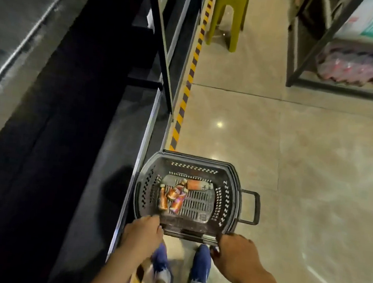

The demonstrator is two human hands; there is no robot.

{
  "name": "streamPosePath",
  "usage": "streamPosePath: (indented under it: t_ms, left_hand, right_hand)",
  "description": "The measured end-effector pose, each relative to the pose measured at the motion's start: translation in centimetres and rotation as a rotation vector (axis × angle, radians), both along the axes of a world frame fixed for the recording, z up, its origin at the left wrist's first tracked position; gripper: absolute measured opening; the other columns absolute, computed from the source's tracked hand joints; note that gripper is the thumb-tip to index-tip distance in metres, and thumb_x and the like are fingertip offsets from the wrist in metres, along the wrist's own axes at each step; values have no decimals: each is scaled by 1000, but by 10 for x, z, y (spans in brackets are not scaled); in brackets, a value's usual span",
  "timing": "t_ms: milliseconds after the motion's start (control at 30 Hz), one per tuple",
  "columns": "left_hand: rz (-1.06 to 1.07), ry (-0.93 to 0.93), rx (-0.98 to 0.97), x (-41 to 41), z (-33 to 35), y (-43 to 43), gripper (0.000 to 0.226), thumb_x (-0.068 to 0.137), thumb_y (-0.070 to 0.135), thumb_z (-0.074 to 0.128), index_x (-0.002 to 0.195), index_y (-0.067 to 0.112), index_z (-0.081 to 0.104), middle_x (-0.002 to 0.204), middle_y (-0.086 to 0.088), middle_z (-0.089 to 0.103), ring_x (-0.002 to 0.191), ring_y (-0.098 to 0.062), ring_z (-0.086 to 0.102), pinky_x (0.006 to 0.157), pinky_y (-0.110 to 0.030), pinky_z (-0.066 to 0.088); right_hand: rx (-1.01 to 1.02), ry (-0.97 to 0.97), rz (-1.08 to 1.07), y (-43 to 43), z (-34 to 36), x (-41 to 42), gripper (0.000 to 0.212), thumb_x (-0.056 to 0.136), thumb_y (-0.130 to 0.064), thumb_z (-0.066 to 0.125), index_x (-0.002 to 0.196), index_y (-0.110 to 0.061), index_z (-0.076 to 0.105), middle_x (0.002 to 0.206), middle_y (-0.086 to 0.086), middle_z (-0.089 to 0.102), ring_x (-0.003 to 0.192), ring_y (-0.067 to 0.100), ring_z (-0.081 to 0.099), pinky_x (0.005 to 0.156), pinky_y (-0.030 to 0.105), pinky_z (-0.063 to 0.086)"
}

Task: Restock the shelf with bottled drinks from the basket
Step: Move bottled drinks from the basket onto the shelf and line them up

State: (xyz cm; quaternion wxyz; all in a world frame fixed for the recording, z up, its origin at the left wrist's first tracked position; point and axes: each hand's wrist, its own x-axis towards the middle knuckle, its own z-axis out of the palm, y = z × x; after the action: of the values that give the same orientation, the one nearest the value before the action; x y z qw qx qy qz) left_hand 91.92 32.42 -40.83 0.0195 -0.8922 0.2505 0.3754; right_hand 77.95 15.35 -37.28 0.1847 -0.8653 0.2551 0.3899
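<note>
Carrying: I have the basket point(226, 198) by its near rim, low over the floor point(294, 152) and just beside the dark shelf point(101, 155); I cannot tell whether its base touches the floor.
Left hand point(142, 233): fingers curled onto the near-left corner of the rim.
Right hand point(236, 253): wrapped round the near-right corner.
Bottles point(175, 196): a few orange-labelled drinks lie loose on their sides in the basket's left half, some across one another.
Shelf: its lower boards on my left look dark and bare as far as I can see.
Step in hand: as I judge it, placing the basket next to the shelf before any bottle goes up.
Doing it well: hold the rim level so the bottles do not roll, set it down parallel to the shelf edge and clear of my shoes point(200, 265), then free one hand to lift a bottle by its body.
Risk: a tilt would send the bottles sliding to one wall.
</note>
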Motion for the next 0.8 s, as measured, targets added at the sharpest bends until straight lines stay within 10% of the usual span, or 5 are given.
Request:
streamPosePath:
  t_ms: [433,567,667,800]
  left_hand:
    - [-145,92,158,94,-367,-41,27,97,34,45,113,20,63,108,-3,68,101,-23,65,82,-35,50]
    - [-88,32,192,107,-460,-40,36,93,43,50,120,22,62,105,-1,70,98,-23,67,83,-37,54]
    - [74,27,199,121,-525,-43,37,96,45,49,118,18,60,100,-5,69,95,-25,67,81,-37,54]
    - [287,31,186,122,-608,-45,42,91,46,56,120,16,57,110,-6,67,102,-25,64,76,-31,46]
  right_hand:
    - [-16,200,89,-48,-352,106,35,92,-24,61,125,-19,52,119,3,59,111,22,57,97,39,46]
    - [119,89,-571,-55,-473,124,27,95,-44,57,99,-17,59,91,-2,62,80,15,61,71,28,52]
    - [386,31,-1318,-67,-561,149,32,90,-43,63,91,-11,64,89,11,71,85,26,68,83,43,58]
    - [513,-91,-1565,-77,-656,178,41,70,-42,77,91,-8,69,84,15,73,80,32,71,74,43,60]
